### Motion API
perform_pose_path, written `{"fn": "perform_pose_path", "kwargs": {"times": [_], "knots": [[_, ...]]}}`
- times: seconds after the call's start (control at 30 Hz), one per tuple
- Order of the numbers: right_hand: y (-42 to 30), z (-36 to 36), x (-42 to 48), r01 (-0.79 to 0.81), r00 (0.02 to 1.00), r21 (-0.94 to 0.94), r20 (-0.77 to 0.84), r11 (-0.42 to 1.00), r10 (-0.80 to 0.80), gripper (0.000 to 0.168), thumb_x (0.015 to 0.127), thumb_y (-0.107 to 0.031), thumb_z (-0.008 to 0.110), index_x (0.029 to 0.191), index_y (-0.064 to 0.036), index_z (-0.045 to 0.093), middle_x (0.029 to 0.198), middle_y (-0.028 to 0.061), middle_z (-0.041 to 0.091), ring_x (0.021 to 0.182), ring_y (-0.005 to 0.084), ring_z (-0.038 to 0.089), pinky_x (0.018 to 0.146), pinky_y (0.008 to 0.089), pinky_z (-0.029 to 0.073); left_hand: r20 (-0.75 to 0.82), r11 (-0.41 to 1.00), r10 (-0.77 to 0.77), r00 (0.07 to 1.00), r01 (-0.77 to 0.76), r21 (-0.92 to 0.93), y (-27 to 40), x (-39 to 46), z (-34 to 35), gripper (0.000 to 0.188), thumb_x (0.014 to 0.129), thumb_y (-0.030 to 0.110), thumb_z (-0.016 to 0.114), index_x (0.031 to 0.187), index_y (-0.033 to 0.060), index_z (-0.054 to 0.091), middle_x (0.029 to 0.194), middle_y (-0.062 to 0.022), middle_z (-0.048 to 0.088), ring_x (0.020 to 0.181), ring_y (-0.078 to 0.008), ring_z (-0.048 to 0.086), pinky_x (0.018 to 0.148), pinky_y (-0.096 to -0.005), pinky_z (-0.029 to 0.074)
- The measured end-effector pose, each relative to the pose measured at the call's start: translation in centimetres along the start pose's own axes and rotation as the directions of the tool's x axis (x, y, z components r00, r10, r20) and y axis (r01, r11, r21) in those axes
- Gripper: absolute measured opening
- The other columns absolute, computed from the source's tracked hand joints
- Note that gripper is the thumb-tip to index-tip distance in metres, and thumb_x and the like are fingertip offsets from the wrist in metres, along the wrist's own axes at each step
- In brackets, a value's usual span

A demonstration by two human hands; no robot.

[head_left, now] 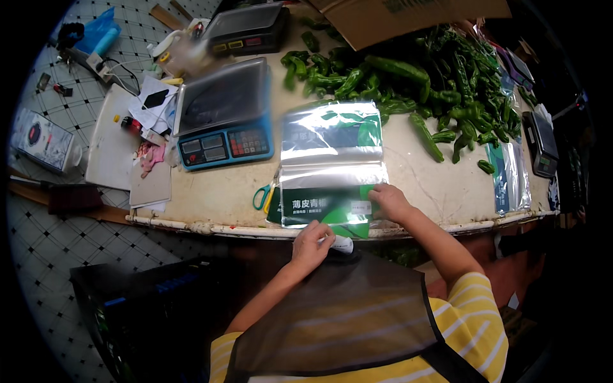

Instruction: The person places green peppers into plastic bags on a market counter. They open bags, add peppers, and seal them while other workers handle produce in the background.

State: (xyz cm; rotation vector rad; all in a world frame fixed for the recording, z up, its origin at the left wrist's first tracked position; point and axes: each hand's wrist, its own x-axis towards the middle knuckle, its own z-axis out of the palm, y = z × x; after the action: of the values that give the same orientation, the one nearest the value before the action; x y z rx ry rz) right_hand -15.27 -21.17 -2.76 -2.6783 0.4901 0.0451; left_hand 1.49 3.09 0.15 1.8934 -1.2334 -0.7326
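Flat plastic bags [330,174], clear with green printed bands and writing, lie stacked at the table's front edge. A small white label [361,208] sits on the lower right of the top bag. My right hand [391,203] has its fingers closed at the right edge of this bag. My left hand [310,245] is just below the front edge, with thumb and fingers pinched at a curled white label strip [343,244] that bears print. Part of the strip is hidden by the fingers. Scissors [262,197] with teal and yellow handles lie partly under the bags.
A large heap of green peppers [450,91] covers the back right, under a cardboard box [407,16]. A blue scale [224,115] stands left of the bags, with a black scale [246,28] behind it. More bags [510,179] and another scale [541,143] are at right.
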Motion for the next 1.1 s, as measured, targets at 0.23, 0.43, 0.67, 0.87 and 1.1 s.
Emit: {"fn": "perform_pose_path", "kwargs": {"times": [0.23,0.43,0.67,0.87,1.1], "knots": [[3.0,2.1,1.1,0.089,0.991,0.236,0.079,0.968,-0.11,0.015,0.069,-0.016,0.076,0.079,-0.008,0.068,0.082,0.0091,0.064,0.083,0.0304,0.064,0.073,0.0404,0.051,0.015,0.979,0.151,0.988,-0.147,-0.14,-0.4,-0.4,0.2,0.007,0.081,0.0,0.064,0.082,0.0006,0.057,0.086,-0.0112,0.061,0.08,-0.0272,0.061,0.071,-0.0346,0.048],[5.4,-0.3,4.1,-0.126,0.962,0.471,0.273,0.873,-0.008,0.011,0.075,-0.015,0.071,0.082,-0.007,0.072,0.074,0.0086,0.07,0.068,0.018,0.064,0.067,0.0335,0.051,0.108,0.958,-0.054,0.993,0.082,-0.274,0.7,-0.2,0.0,0.009,0.083,-0.003,0.057,0.091,-0.0005,0.058,0.082,-0.0116,0.06,0.078,-0.0237,0.062,0.072,-0.0331,0.049],[3.5,-7.6,8.1,-0.041,0.351,0.435,-0.836,0.899,0.421,0.014,0.09,-0.014,0.063,0.096,-0.002,0.06,0.086,0.0071,0.061,0.073,0.0212,0.057,0.068,0.0327,0.049,-0.059,0.914,-0.014,0.998,-0.011,-0.406,0.1,0.9,0.5,0.013,0.084,-0.006,0.053,0.092,-0.0024,0.063,0.087,-0.0116,0.062,0.081,-0.0201,0.064,0.077,-0.0295,0.049],[-5.8,-3.7,-1.1,-0.013,1.0,0.817,0.027,0.577,-0.015,0.028,0.082,-0.014,0.077,0.105,-0.004,0.066,0.093,0.0042,0.064,0.086,0.0144,0.062,0.072,0.0295,0.05,-0.025,0.812,-0.044,0.999,0.021,-0.584,0.4,1.7,1.7,0.012,0.089,-0.006,0.053,0.098,-0.0021,0.061,0.089,-0.0019,0.061,0.083,-0.0064,0.058,0.076,-0.0226,0.046],[-6.6,-1.2,-3.4,-0.147,0.986,0.863,0.091,0.483,0.137,0.009,0.081,-0.004,0.076,0.085,-0.001,0.068,0.079,0.0013,0.063,0.072,0.0074,0.06,0.064,0.0232,0.049,-0.042,0.911,-0.113,0.993,0.087,-0.403,0.9,1.2,1.7,0.005,0.087,0.005,0.065,0.09,0.0019,0.065,0.068,0.0041,0.051,0.063,-0.0034,0.043,0.059,-0.0219,0.037]]}}
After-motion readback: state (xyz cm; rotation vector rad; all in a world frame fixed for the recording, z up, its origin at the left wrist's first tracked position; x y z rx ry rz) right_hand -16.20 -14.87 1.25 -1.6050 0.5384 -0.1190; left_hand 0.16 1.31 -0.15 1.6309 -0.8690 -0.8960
